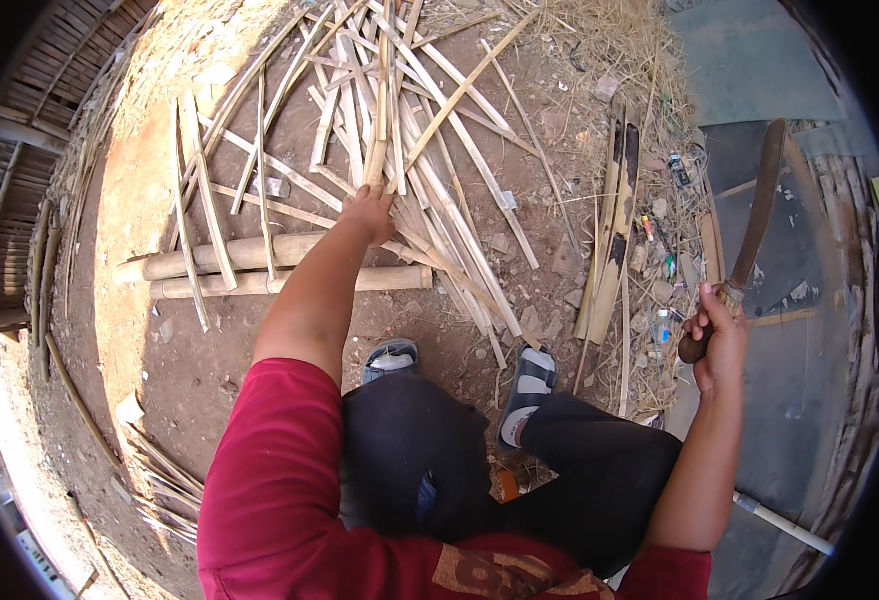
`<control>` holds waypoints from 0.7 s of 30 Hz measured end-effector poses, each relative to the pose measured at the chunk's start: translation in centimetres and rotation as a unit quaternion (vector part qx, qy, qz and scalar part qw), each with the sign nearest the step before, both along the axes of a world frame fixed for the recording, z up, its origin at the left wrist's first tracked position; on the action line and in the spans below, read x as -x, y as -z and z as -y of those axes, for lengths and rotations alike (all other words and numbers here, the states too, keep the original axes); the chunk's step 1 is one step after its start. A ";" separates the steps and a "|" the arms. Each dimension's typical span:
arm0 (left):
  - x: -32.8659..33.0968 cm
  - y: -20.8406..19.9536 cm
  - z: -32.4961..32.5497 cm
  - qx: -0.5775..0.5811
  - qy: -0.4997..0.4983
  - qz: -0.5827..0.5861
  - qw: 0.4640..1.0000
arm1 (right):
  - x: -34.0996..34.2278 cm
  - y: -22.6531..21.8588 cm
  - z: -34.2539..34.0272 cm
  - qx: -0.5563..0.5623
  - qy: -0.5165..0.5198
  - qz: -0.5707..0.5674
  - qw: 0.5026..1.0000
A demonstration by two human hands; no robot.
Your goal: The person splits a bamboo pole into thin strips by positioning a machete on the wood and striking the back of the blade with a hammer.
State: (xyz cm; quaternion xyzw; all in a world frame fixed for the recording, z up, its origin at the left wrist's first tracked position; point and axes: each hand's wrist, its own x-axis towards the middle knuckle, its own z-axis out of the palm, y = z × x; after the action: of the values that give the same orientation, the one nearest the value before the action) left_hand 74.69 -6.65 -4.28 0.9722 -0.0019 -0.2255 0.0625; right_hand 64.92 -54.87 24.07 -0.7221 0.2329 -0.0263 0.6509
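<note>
I find the right hand (723, 338) closed on the knife (763, 208); the left hand (368, 214) touches the slats (384, 100), grip unclear. I judge slats light, stiff, splintery: hold flat faces mid-length.

The right hand (722, 335) hides some of the knife handle (696, 348), and the top edge cuts off the stick pile (384, 100).

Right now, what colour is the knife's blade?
The blade is dark brown, best shown in the head view.
</note>
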 end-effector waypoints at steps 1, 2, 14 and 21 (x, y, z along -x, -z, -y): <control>-0.1 0.3 0.1 -0.019 0.004 -0.032 0.999 | 0.1 -0.1 0.0 0.011 -0.001 -0.005 1.000; 0.2 0.1 0.3 -0.038 0.015 -0.032 0.999 | 0.3 0.0 0.0 0.020 0.002 -0.012 1.000; 1.5 -1.4 -0.9 -0.001 -0.092 0.079 0.993 | 1.1 0.1 1.3 0.024 0.017 -0.013 0.999; -3.1 4.7 -3.2 0.107 -0.179 -0.007 0.978 | 1.4 0.6 1.9 0.020 0.034 -0.021 0.999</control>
State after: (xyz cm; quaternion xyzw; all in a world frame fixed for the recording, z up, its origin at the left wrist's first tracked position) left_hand 77.74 -3.49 -8.98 0.9429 0.1487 -0.2156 0.2059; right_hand 63.56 -56.73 23.47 -0.7270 0.2707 -0.0379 0.6299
